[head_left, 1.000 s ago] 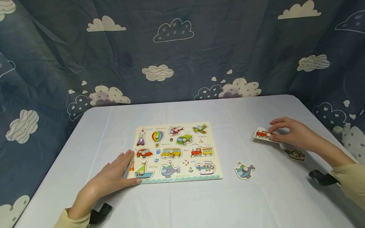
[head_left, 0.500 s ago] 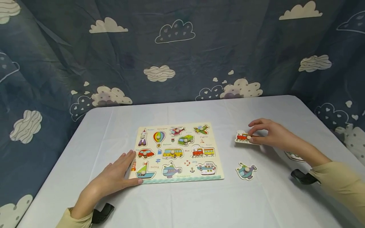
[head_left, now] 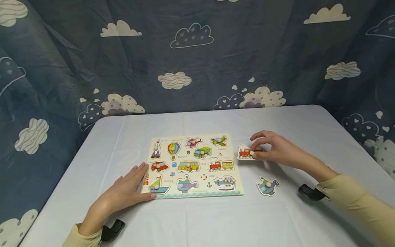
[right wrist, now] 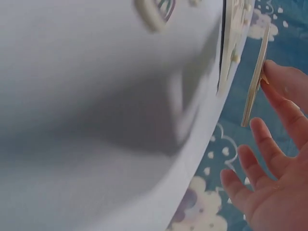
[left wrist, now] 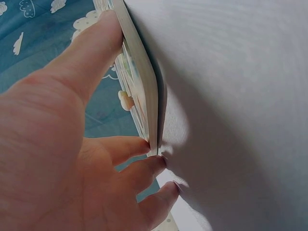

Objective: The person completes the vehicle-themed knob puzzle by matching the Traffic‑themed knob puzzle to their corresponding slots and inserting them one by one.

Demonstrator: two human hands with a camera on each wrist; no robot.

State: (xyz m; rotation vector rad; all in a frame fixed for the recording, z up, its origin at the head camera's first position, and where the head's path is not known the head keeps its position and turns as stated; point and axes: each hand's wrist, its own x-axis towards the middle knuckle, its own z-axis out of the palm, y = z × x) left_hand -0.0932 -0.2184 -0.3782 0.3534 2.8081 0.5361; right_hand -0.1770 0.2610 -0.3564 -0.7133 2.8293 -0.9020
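Note:
My left hand (head_left: 120,192) rests at the left edge of a wooden peg puzzle board (head_left: 197,154); the thumb lies at its front corner and the fingers along its side. In the left wrist view, thumb (left wrist: 96,48) and fingertips touch the board's edge (left wrist: 150,96). My right hand (head_left: 279,151) pinches a red train puzzle piece (head_left: 246,153) by its knob, just off the board's right side. Seen edge-on in the right wrist view, the train piece (right wrist: 256,79) is raised above the table, with the other fingers spread below it.
A blue-purple submarine piece (head_left: 267,187) lies on the white cloth (head_left: 216,223), right of the board. Knobbed pieces such as the bus (head_left: 188,166) and balloon (head_left: 174,150) sit in the board. A dark curtain with clouds (head_left: 191,51) hangs behind the table.
My right hand has carried the train piece leftward from the right of the table to beside the board. A ship piece seen earlier is now hidden by the right arm. The left hand stays put.

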